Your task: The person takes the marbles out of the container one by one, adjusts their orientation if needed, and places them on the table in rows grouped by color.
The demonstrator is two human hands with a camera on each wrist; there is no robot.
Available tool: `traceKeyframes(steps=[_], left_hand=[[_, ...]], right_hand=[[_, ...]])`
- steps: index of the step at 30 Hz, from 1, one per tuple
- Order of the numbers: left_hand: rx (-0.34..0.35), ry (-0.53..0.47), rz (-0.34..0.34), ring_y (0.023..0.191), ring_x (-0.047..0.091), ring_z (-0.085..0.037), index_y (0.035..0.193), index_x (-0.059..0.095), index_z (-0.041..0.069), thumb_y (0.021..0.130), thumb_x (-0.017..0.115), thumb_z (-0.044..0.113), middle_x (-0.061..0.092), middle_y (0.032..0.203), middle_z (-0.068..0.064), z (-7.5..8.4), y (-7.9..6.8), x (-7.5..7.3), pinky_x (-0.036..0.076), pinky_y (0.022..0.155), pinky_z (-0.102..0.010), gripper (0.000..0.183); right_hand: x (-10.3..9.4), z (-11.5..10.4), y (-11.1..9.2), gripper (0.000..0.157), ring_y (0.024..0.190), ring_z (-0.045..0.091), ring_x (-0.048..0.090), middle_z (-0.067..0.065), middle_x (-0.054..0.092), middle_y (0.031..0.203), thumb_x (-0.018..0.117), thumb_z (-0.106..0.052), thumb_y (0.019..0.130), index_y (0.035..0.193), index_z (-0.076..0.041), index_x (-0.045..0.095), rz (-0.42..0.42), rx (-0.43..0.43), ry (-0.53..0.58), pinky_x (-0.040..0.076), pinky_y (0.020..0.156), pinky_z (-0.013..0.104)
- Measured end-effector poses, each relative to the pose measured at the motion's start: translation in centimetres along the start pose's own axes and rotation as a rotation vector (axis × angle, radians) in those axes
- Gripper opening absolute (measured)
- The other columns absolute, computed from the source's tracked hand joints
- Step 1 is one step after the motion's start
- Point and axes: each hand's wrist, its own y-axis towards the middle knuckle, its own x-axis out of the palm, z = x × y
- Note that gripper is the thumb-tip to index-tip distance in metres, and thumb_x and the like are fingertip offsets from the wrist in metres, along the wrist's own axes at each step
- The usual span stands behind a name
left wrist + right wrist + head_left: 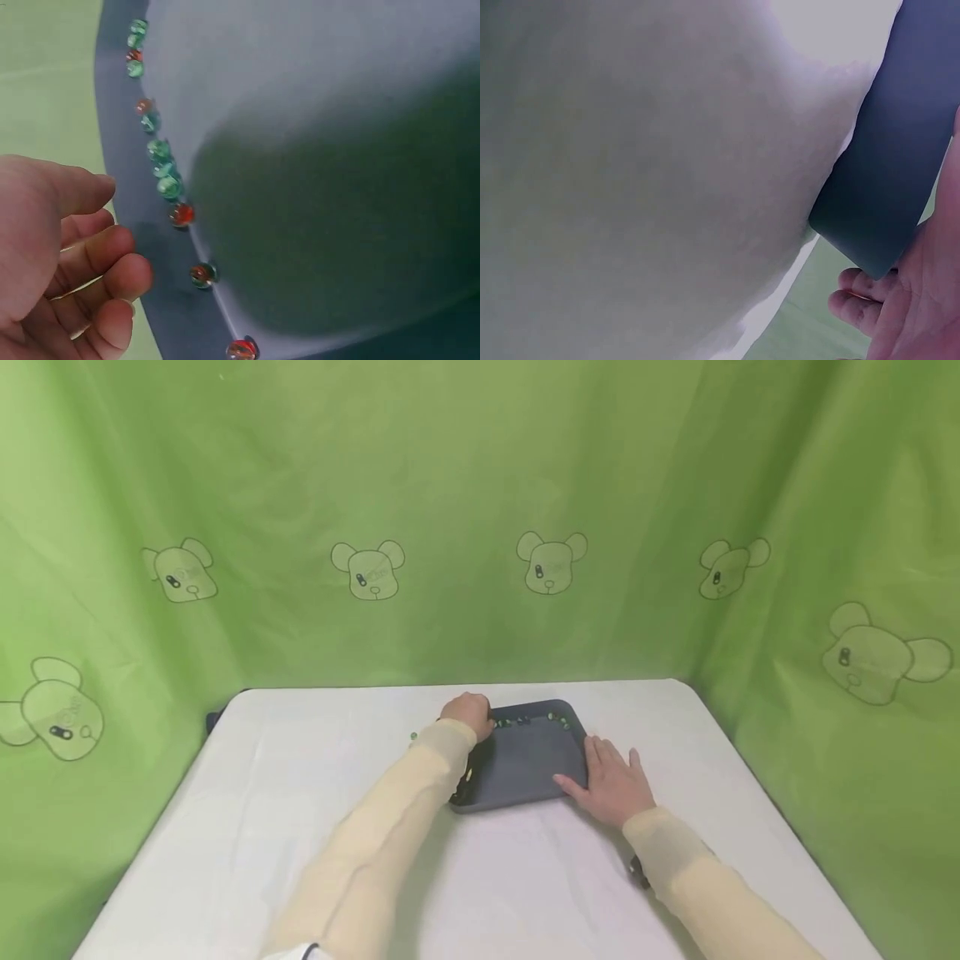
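Observation:
A shallow dark grey tray rests on the white table, with several green and reddish glass marbles lined along its far inner edge. My left hand is at the tray's far left corner. In the left wrist view its fingers are loosely curled, with the thumb apart from them, close by the tray's wall. My right hand lies at the tray's right side, fingers fairly straight along the outer wall and thumb over the near right corner. The right wrist view shows two fingertips past the wall's end.
A single green marble lies on the table, left of the tray. Darker pieces sit along the tray's left side, partly behind the left sleeve. Green curtains with bear-face drawings surround the table on three sides.

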Motion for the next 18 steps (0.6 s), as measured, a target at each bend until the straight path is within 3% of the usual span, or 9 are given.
traceKeyframes(steps=[6, 18], left_hand=[[-0.008, 0.073, -0.011, 0.079, 0.067, -0.020, 0.095, 0.071, 0.011, 0.088, 0.065, 0.027, 0.072, 0.089, -0.003, 0.7, 1.1, 0.6, 0.057, 0.070, -0.037, 0.018], [-0.016, 0.047, -0.009, 0.070, 0.066, -0.017, 0.093, 0.072, 0.011, 0.089, 0.061, 0.013, 0.071, 0.080, -0.003, 1.2, 2.2, 2.7, 0.057, 0.065, -0.034, 0.012]], right_hand=[[-0.1, 0.1, 0.0, 0.105, 0.138, 0.040, 0.030, 0.024, 0.033, 0.150, 0.027, -0.080, 0.086, 0.147, 0.005, 0.028, 0.004, 0.000, -0.001, 0.009, 0.109, 0.067], [0.0, -0.2, -0.2, 0.104, 0.137, 0.039, 0.033, 0.022, 0.036, 0.149, 0.028, -0.079, 0.086, 0.146, 0.005, 0.030, 0.025, -0.002, -0.015, 0.012, 0.109, 0.067]])
